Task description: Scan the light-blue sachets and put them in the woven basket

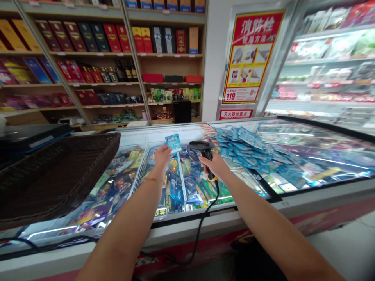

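My left hand (163, 157) pinches the lower left corner of a small light-blue packet (174, 143), held up above the glass-topped freezer. In my right hand (214, 164) is a black barcode scanner (202, 147), gripped by its handle, with its head tilted toward the packet and a gap between them. A black cord (202, 218) runs down from the handle and over the freezer's front edge. To the right of the scanner, a heap of similar light-blue packets (240, 144) lies spread on the glass lid.
A dark brown wicker basket (58, 171) rests on the freezer's left side. Wrapped goods (108, 195) show inside the freezer (281, 203). Shelves of boxes and bottles (102, 74) stand behind, and a lit display cooler (328, 74) is at the right.
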`<state>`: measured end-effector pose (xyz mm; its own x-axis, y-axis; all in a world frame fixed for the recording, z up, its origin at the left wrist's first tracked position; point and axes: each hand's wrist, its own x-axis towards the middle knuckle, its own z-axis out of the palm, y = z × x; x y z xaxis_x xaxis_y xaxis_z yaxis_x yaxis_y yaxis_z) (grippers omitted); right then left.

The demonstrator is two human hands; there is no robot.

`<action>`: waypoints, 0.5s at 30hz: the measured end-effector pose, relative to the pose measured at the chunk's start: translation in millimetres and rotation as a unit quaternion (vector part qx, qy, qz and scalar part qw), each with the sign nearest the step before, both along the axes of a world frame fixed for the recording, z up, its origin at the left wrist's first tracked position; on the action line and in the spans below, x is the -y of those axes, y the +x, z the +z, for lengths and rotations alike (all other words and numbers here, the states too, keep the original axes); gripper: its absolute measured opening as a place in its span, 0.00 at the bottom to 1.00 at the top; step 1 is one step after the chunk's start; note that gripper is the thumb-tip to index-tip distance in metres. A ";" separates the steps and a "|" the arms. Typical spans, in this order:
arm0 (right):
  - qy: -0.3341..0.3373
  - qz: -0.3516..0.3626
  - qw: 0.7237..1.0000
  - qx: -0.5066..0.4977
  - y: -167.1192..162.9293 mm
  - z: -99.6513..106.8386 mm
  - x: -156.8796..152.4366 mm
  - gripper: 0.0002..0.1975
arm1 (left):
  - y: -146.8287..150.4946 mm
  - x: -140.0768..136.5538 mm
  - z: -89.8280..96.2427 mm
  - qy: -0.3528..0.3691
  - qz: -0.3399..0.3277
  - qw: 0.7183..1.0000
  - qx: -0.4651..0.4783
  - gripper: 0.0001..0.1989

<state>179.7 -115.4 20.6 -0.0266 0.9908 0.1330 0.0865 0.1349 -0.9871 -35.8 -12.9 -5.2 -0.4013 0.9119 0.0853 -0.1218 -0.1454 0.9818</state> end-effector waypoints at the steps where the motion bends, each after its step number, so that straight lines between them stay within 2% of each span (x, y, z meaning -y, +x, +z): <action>1: 0.001 0.005 1.000 0.007 -0.2 0.4 1.2 0.13 | -1.0 -0.5 -0.3 -0.001 -0.001 1.000 0.012 0.06; 6: -0.003 0.023 0.999 0.043 -1.7 2.3 6.5 0.12 | -0.5 0.3 -0.1 -0.009 0.018 0.999 0.037 0.09; 15: 0.007 0.052 0.998 0.035 1.0 -7.6 -0.1 0.15 | -1.7 1.5 -2.8 0.004 0.001 0.998 0.055 0.08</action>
